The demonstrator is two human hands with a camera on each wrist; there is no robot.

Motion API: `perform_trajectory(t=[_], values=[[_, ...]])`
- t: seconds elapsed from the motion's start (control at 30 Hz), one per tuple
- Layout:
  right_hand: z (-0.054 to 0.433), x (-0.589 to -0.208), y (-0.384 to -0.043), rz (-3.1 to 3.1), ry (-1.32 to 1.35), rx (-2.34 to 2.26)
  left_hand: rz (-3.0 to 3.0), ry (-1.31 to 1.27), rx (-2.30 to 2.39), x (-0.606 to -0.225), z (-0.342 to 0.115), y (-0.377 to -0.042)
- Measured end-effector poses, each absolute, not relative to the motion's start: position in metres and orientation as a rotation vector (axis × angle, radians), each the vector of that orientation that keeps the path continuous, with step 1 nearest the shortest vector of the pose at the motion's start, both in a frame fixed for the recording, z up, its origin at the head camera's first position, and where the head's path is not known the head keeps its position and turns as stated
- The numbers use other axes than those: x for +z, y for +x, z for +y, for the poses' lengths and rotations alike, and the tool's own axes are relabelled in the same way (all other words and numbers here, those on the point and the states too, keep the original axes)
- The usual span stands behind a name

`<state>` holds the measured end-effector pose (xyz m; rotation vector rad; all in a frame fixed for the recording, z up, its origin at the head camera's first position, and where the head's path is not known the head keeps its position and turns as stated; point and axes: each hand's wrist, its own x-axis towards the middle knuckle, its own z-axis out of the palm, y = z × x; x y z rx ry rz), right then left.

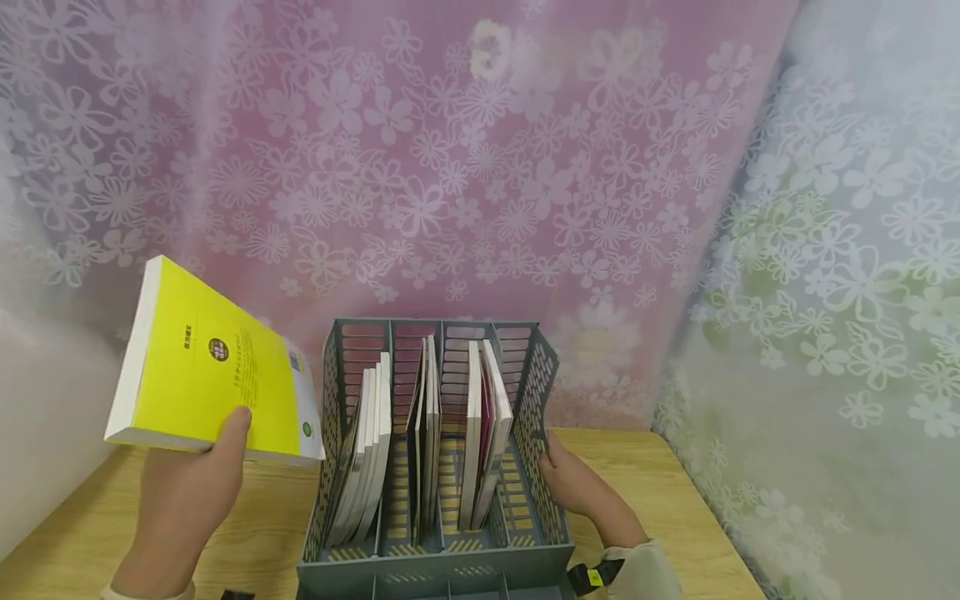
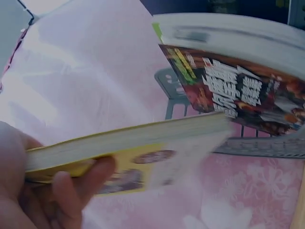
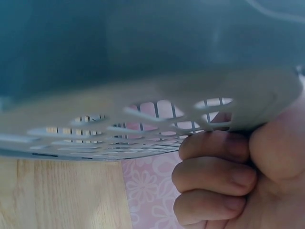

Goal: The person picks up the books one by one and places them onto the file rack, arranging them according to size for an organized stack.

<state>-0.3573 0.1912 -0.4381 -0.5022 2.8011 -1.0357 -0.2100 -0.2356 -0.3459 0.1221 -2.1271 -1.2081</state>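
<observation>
A thick book with a yellow cover (image 1: 217, 358) is tilted up to the left of a grey plastic book rack (image 1: 435, 560). My left hand (image 1: 197, 483) grips its lower edge, thumb on the yellow face; in the left wrist view the fingers (image 2: 97, 179) bend under the book (image 2: 138, 138). On the rack's right side wall, my right hand (image 1: 573, 479) holds on from outside. Close up, its curled fingers (image 3: 214, 176) lie against the perforated wall (image 3: 157, 88). Slim books (image 1: 367, 450) lean in the left compartment, with more books (image 1: 427, 442) and another group (image 1: 483, 433) farther right.
The rack stands on a light wooden table (image 1: 622, 458). Behind it hangs a pink flowered curtain (image 1: 450, 208), and a pale flowered sheet (image 1: 847, 292) closes the right side. Lower compartments show at the rack's front. A dark-covered book (image 2: 228, 90) appears in the left wrist view.
</observation>
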Motion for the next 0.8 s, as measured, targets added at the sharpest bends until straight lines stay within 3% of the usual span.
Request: perform_trajectory(t=[0.3,0.63,0.7,0.8], values=[[0.192,-0.438,-0.358,2.782,-0.478,-1.027,-1.696,-0.068,-1.211,-0.337,-0.219,-0.194],[0.195,-0.44,-0.362,2.741,-0.49,-1.044,-0.844,-0.924,-2.106,-0.342,-0.195,-0.176],[0.197,-0.44,-0.363,2.74,-0.487,-1.044,-0.884,-0.91,-2.202,-0.35,-0.188,-0.172],[0.199,-0.44,-0.364,2.736,-0.478,-1.054,-1.207,-0.65,-2.145,-0.359,-0.172,-0.166]])
